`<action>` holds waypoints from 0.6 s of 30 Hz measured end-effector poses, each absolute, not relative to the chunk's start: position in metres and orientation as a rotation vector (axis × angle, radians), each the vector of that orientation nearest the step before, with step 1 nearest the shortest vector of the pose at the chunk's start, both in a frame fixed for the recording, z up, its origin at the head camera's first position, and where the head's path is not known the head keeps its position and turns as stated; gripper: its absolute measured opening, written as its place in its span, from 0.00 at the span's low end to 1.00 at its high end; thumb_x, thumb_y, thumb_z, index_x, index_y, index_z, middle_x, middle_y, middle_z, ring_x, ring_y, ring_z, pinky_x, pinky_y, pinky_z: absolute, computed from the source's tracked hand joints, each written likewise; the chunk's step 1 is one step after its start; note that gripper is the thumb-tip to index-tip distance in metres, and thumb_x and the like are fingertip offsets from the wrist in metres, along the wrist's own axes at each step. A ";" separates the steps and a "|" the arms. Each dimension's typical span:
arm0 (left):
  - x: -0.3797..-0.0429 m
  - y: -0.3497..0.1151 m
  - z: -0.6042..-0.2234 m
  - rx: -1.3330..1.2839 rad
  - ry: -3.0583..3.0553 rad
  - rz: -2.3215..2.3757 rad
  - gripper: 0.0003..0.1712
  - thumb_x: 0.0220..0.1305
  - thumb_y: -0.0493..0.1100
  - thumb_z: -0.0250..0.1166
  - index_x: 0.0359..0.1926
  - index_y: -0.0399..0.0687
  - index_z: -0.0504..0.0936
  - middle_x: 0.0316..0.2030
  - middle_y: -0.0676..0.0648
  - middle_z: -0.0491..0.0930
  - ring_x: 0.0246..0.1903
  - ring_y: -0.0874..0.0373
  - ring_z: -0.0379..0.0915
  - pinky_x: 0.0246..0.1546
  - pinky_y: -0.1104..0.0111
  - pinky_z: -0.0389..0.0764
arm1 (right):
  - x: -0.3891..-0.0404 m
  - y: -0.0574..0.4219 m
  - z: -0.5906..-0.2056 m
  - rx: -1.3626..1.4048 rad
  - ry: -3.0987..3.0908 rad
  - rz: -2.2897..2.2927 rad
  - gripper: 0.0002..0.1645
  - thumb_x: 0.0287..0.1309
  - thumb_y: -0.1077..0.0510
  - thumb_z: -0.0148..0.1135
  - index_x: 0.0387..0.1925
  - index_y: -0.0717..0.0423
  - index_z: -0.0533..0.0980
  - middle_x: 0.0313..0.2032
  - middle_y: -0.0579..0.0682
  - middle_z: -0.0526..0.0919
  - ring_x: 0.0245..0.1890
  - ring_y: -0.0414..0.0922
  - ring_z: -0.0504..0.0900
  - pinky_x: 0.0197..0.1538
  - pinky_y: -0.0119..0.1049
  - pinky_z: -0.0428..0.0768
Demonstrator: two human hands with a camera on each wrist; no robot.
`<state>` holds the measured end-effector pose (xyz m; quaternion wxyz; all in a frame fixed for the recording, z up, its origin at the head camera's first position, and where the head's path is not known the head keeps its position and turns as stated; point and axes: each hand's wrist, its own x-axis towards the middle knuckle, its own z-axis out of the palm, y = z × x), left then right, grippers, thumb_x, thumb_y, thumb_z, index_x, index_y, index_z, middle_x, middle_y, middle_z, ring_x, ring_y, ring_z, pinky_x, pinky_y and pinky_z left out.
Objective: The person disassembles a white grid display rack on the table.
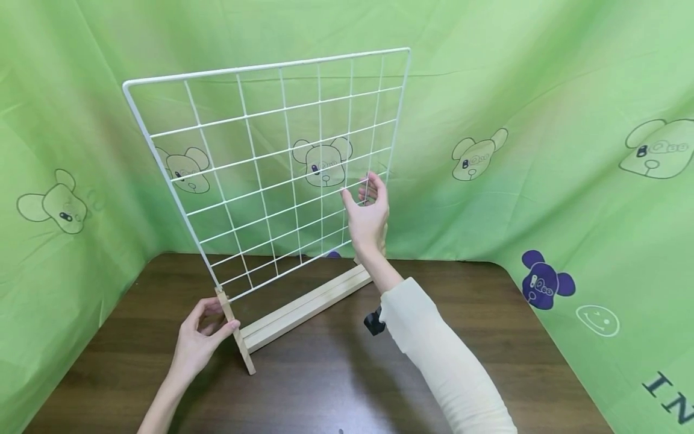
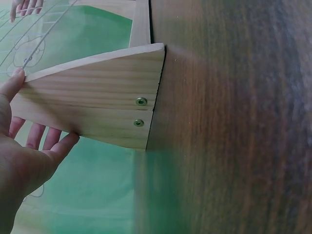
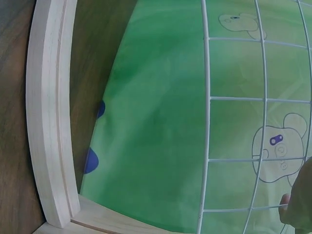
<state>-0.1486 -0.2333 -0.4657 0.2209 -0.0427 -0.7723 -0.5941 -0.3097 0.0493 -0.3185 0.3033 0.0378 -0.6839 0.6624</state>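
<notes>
A white wire grid panel (image 1: 265,163) stands slanted above a pale wooden base. My left hand (image 1: 197,334) grips the left wooden side piece (image 1: 235,334), thumb on the near edge and fingers on the far edge. In the left wrist view this side piece (image 2: 97,92) shows as a tapered board with two round metal screws (image 2: 141,101). My right hand (image 1: 370,220) holds the grid near its right edge, thumb and fingers curled about the wires. A wooden crossbar (image 1: 306,307) runs low between the sides; the right side piece is mostly hidden behind my right hand.
Everything stands on a dark brown wooden table (image 1: 325,386). Green cloth (image 1: 488,66) with printed bear heads hangs behind and at both sides, close to the table's edges. A small black object (image 1: 374,321) shows beside my right sleeve (image 1: 434,349).
</notes>
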 end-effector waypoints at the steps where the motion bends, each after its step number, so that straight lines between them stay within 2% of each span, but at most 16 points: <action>1: -0.149 -0.233 -0.467 -0.117 -2.132 -1.641 0.26 0.49 0.28 0.74 0.50 0.36 0.76 0.41 0.54 0.76 0.43 0.65 0.72 0.46 0.77 0.79 | -0.310 0.049 -0.318 0.108 -1.805 1.755 0.37 0.52 0.52 0.72 0.63 0.49 0.67 0.54 0.47 0.76 0.52 0.46 0.75 0.56 0.33 0.74; 8: -0.151 -0.231 -0.472 -0.127 -2.128 -1.614 0.26 0.49 0.29 0.74 0.50 0.36 0.76 0.41 0.57 0.77 0.43 0.66 0.72 0.46 0.78 0.78 | -0.313 0.050 -0.316 0.135 -1.742 1.785 0.36 0.52 0.56 0.72 0.62 0.53 0.67 0.54 0.53 0.76 0.52 0.54 0.74 0.57 0.46 0.75; 14: -0.151 -0.229 -0.475 -0.156 -2.091 -1.629 0.26 0.49 0.27 0.74 0.50 0.35 0.76 0.41 0.55 0.77 0.43 0.65 0.73 0.47 0.77 0.79 | -0.312 0.050 -0.316 0.091 -1.793 1.749 0.37 0.52 0.51 0.72 0.62 0.46 0.68 0.53 0.46 0.77 0.52 0.50 0.75 0.50 0.38 0.76; 18: -0.149 -0.229 -0.479 -0.147 -2.099 -1.615 0.25 0.49 0.28 0.74 0.49 0.35 0.76 0.40 0.54 0.77 0.42 0.66 0.73 0.47 0.77 0.78 | -0.312 0.048 -0.318 0.086 -1.795 1.737 0.37 0.51 0.51 0.73 0.62 0.46 0.68 0.52 0.45 0.78 0.51 0.48 0.76 0.49 0.38 0.77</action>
